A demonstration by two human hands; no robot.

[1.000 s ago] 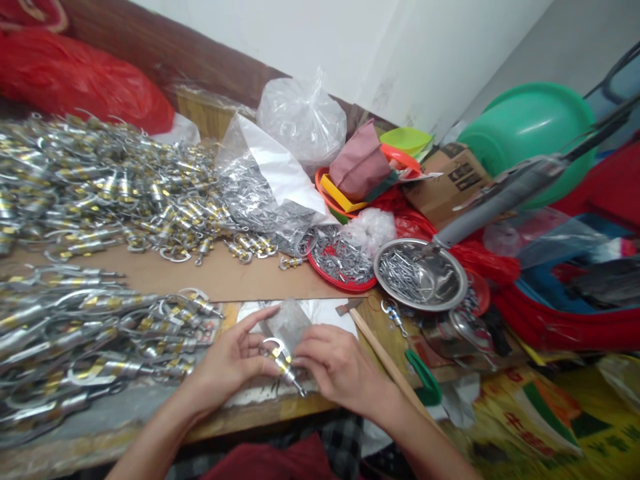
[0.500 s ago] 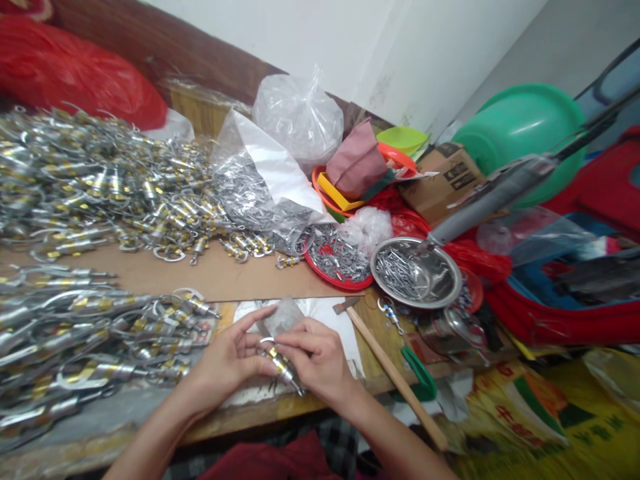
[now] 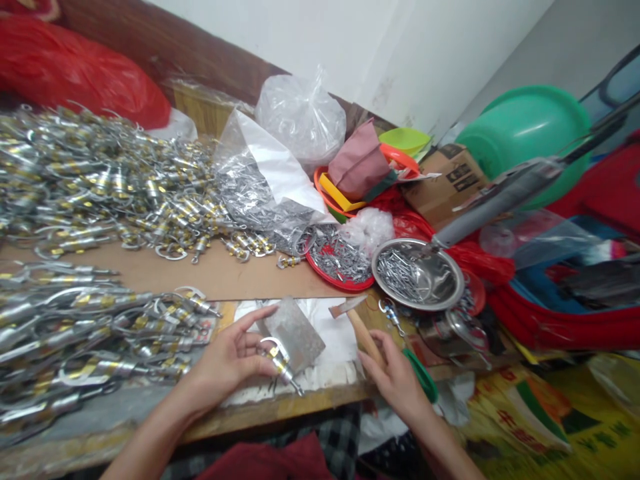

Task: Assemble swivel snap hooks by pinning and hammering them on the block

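Observation:
My left hand (image 3: 243,353) pinches a small silver metal fitting (image 3: 283,367) with a curved hook and brass-coloured bands. Its thin end points down to the right, over the near corner of a flat grey metal block (image 3: 295,333). White paper (image 3: 340,340) lies beneath the block. To the right, my right hand (image 3: 393,367) has its fingers wrapped round the wooden handle of a hammer (image 3: 367,340). The hammer's metal head lies up and to the left of that hand, slightly blurred, just above the paper.
Many similar fittings (image 3: 100,307) lie to the left, with a bigger heap (image 3: 115,173) behind. A red tray (image 3: 330,277) of small metal pieces and a steel bowl (image 3: 457,290) of pins stand behind the hammer. A grey tool (image 3: 500,200) slants over the bowl. A green handle (image 3: 423,377) is near my right hand.
My right hand has left the fitting, moved right and closed on the hammer handle. The hammer has shifted slightly. My left hand keeps the fitting in place, and the block is now uncovered.

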